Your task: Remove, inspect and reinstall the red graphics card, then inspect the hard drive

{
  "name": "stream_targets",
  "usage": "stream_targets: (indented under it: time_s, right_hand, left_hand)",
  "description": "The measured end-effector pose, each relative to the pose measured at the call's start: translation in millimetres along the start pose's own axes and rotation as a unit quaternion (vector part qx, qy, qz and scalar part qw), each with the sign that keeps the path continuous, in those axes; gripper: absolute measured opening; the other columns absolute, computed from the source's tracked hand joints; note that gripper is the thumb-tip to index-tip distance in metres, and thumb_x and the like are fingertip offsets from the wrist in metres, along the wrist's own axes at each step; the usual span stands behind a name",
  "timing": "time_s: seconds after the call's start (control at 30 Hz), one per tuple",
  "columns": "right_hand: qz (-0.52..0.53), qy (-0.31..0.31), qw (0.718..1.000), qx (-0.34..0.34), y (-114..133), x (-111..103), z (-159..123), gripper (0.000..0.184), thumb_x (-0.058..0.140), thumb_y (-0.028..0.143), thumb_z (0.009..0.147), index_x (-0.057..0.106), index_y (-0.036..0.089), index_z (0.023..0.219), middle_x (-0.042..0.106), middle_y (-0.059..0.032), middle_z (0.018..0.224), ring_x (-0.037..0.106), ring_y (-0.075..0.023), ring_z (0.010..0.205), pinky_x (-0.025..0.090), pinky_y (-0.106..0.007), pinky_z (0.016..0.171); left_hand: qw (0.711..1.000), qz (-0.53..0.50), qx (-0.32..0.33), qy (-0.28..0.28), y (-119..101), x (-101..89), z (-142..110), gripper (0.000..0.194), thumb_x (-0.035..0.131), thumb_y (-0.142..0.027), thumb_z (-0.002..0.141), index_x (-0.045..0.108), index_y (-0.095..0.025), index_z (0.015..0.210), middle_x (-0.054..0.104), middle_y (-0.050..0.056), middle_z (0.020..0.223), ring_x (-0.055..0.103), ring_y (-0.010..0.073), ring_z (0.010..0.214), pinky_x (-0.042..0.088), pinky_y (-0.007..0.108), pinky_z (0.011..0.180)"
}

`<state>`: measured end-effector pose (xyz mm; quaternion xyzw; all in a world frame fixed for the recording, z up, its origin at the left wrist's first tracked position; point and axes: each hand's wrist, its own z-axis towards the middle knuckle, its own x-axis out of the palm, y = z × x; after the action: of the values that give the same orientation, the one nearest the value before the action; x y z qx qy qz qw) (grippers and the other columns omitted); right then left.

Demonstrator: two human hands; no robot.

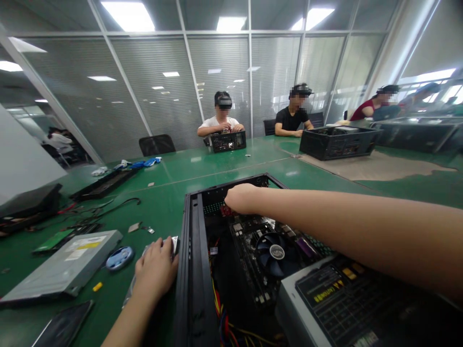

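Head view, right hand (241, 198) within open case's edges (191, 270)

This looks like a computer workshop in an office room: tall glass partitions (217, 77) fill the upper frame, ceiling lights (128, 17) showing in their panes. Below, people (291, 118) sit along a green table (164, 176) with opened computer cases (195, 270) at centre and right, loose parts (72, 270) at lower left.
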<state>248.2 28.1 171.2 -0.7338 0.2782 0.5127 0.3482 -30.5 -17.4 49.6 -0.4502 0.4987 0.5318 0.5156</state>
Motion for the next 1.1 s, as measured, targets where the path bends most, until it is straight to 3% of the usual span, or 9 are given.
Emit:
stream_targets:
  time_s: [0.13, 0.27, 0.33, 0.43, 0.53, 0.63, 0.8, 0.93, 1.1]
  right_hand:
    - [-0.028, 0.009, 0.999, 0.012, 4.4, -34.8, -56.4, 0.043, 0.057, 0.044, 0.091, 0.073, 0.008, 0.108, 0.073, -0.0224, 0.096, 0.071, -0.0358, 0.090, 0.056, -0.044, 0.074]
    - [0.036, -0.068, 0.996, -0.040, 39.5, -47.7, -147.2, 0.053, 0.046, 0.060, 0.093, 0.068, 0.022, 0.122, 0.075, -0.0123, 0.097, 0.072, -0.0277, 0.082, 0.056, -0.039, 0.070]
    - [0.043, -0.144, 0.986, -0.075, 63.4, -28.5, -188.8, 0.053, 0.051, 0.054, 0.092, 0.056, 0.028, 0.138, 0.072, -0.0106, 0.117, 0.070, -0.0265, 0.097, 0.056, -0.037, 0.081]
    - [0.010, -0.282, 0.955, -0.094, 88.7, 22.3, -228.4, 0.058, 0.050, 0.036, 0.093, 0.036, 0.037, 0.150, 0.061, -0.0024, 0.137, 0.064, -0.0252, 0.115, 0.055, -0.037, 0.089]
    - [-0.014, -0.281, 0.957, -0.072, 93.0, 61.2, -239.6, 0.066, 0.049, 0.030, 0.092, 0.027, 0.040, 0.153, 0.053, 0.0022, 0.145, 0.057, -0.0261, 0.126, 0.056, -0.040, 0.094]
    - [-0.008, -0.256, 0.962, -0.093, 86.8, 62.4, -233.4, 0.068, 0.052, 0.028, 0.089, 0.029, 0.040, 0.152, 0.050, 0.0007, 0.147, 0.054, -0.0261, 0.130, 0.056, -0.041, 0.096]
    - [0.042, -0.204, 0.972, -0.113, 75.2, 22.1, -190.9, 0.072, 0.068, 0.047, 0.081, 0.045, 0.028, 0.146, 0.045, -0.0113, 0.150, 0.048, -0.0310, 0.134, 0.049, -0.043, 0.106]
    - [0.074, -0.143, 0.982, -0.096, 39.2, 2.7, -109.8, 0.078, 0.071, 0.059, 0.076, 0.052, 0.017, 0.140, 0.040, -0.0194, 0.152, 0.043, -0.0367, 0.137, 0.039, -0.051, 0.112]
    - [0.081, -0.204, 0.975, -0.043, -23.7, -1.0, 21.0, 0.080, 0.079, 0.054, 0.071, 0.052, 0.024, 0.140, 0.046, -0.0125, 0.151, 0.048, -0.0340, 0.134, 0.034, -0.052, 0.111]
  left_hand:
    - [1.000, 0.008, -0.003, 0.014, -3.6, -5.1, -4.4, 0.054, 0.036, -0.032, 0.093, 0.046, -0.013, 0.142, 0.043, 0.020, 0.150, 0.039, 0.0343, 0.139, 0.034, 0.050, 0.108]
    - [1.000, -0.001, -0.006, 0.003, -4.0, -4.4, -6.1, 0.053, 0.033, -0.030, 0.095, 0.046, -0.012, 0.143, 0.042, 0.021, 0.151, 0.041, 0.0339, 0.138, 0.033, 0.050, 0.107]
    - [1.000, -0.007, -0.003, -0.003, -3.4, -1.2, -5.8, 0.052, 0.032, -0.030, 0.096, 0.045, -0.012, 0.143, 0.041, 0.021, 0.151, 0.041, 0.0340, 0.138, 0.033, 0.051, 0.107]
    - [1.000, -0.015, -0.005, -0.019, -1.6, 6.0, -4.2, 0.052, 0.034, -0.030, 0.095, 0.046, -0.012, 0.142, 0.043, 0.022, 0.150, 0.040, 0.0346, 0.138, 0.033, 0.052, 0.107]
    - [0.999, -0.020, -0.003, -0.033, 0.7, 13.0, -2.5, 0.052, 0.036, -0.032, 0.095, 0.047, -0.013, 0.141, 0.043, 0.023, 0.150, 0.041, 0.0349, 0.137, 0.032, 0.053, 0.107]
    - [0.999, -0.025, -0.002, -0.038, 2.0, 15.1, -2.8, 0.052, 0.038, -0.033, 0.094, 0.047, -0.013, 0.142, 0.042, 0.023, 0.150, 0.040, 0.0352, 0.138, 0.030, 0.054, 0.108]
    - [0.998, -0.050, -0.010, -0.029, 1.4, 10.1, -6.2, 0.052, 0.038, -0.028, 0.093, 0.048, -0.013, 0.141, 0.042, 0.022, 0.151, 0.039, 0.0338, 0.139, 0.029, 0.055, 0.110]
    - [0.998, -0.052, -0.026, -0.022, 3.4, 13.8, -4.3, 0.058, 0.040, -0.029, 0.090, 0.045, -0.010, 0.144, 0.040, 0.020, 0.153, 0.034, 0.0323, 0.142, 0.027, 0.051, 0.113]
    - [0.998, -0.030, -0.050, -0.015, 6.9, 25.4, 3.9, 0.075, 0.044, -0.039, 0.084, 0.037, 0.003, 0.146, 0.032, 0.025, 0.155, 0.032, 0.0350, 0.143, 0.026, 0.047, 0.115]
